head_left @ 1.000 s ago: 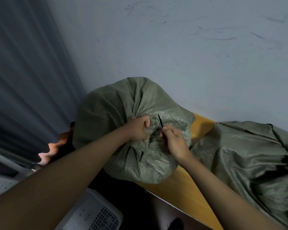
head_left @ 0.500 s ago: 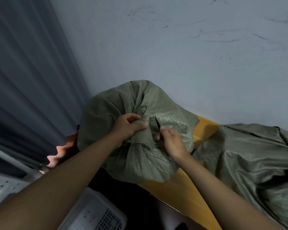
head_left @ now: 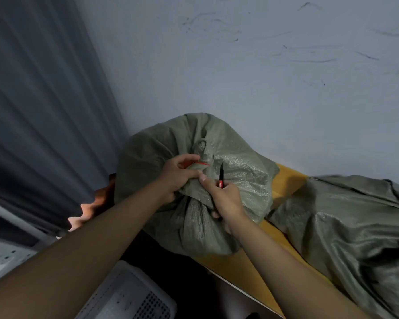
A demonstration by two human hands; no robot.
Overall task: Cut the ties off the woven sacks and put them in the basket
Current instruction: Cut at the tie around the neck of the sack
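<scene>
A full green woven sack [head_left: 242, 180] stands on the yellow table's left end against the wall. My left hand [head_left: 177, 176] grips the gathered neck of this sack, and a red tie [head_left: 200, 163] shows just above its fingers. My right hand [head_left: 224, 199] holds a small cutter [head_left: 221, 174] with a dark blade that points up beside the neck; its thumb presses on the sack cloth. A white perforated basket [head_left: 134, 293] sits low at the bottom left, under my left forearm.
A second green woven sack [head_left: 346, 229] lies slumped on the table [head_left: 283, 180] to the right. A grey curtain [head_left: 44, 111] hangs at the left and a pale scuffed wall [head_left: 263, 77] stands right behind the sacks. The table's front edge runs diagonally toward the bottom right.
My left hand has pulled the sack's neck open enough to bare the red tie. My right hand has slid lower along the neck, with the cutter's blade still upright.
</scene>
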